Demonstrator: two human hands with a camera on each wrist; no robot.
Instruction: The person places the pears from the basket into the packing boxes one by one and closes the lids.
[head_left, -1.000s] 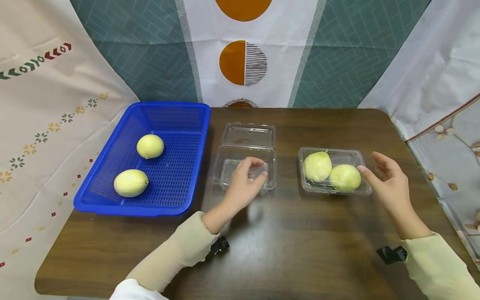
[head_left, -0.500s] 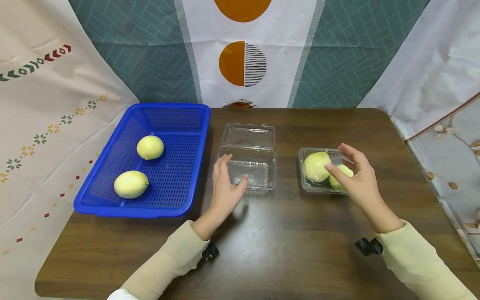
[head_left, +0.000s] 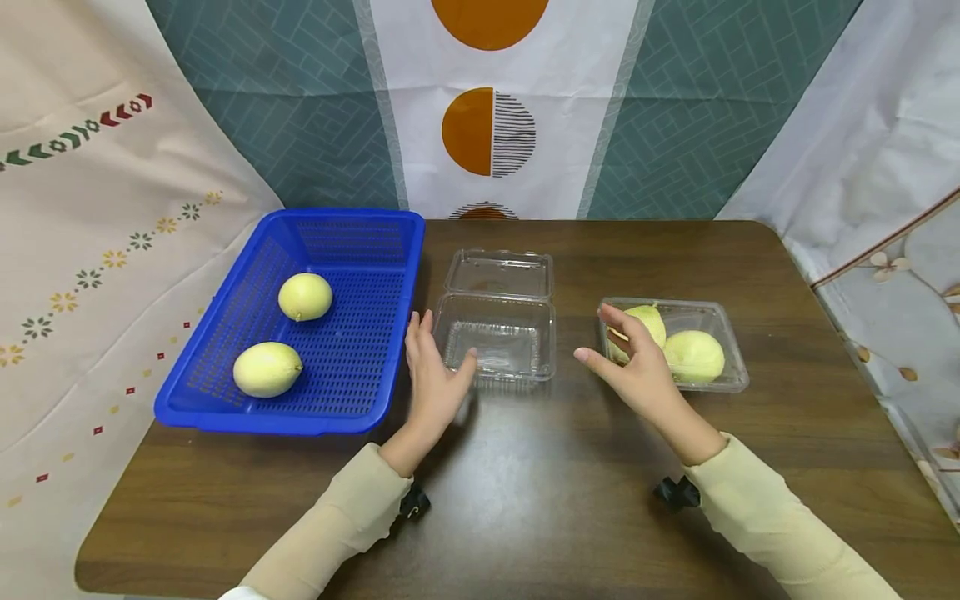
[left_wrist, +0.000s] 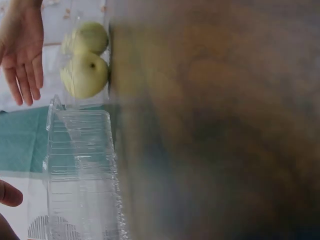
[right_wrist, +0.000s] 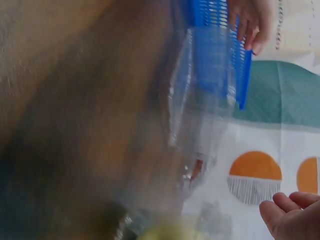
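Note:
My left hand hovers between the blue basket and a clear plastic clamshell container, its fingers spread and holding nothing. The clamshell lies with its lid folded back, and its tray holds nothing. My right hand is over the left end of a second clear container, fingers apart and gripping nothing. Inside that container sit two pale yellow-green melons; the left one is partly hidden behind my right hand. In the left wrist view the right hand shows beside the packed melons.
A blue perforated basket stands at the left with two melons, one farther back and one nearer. The brown wooden table reaches patterned cloth hangings at the back and sides.
My right hand has moved left across the packed container, from its right end to its left end. My left hand has moved left from over the open clamshell toward the basket, its fingers spreading.

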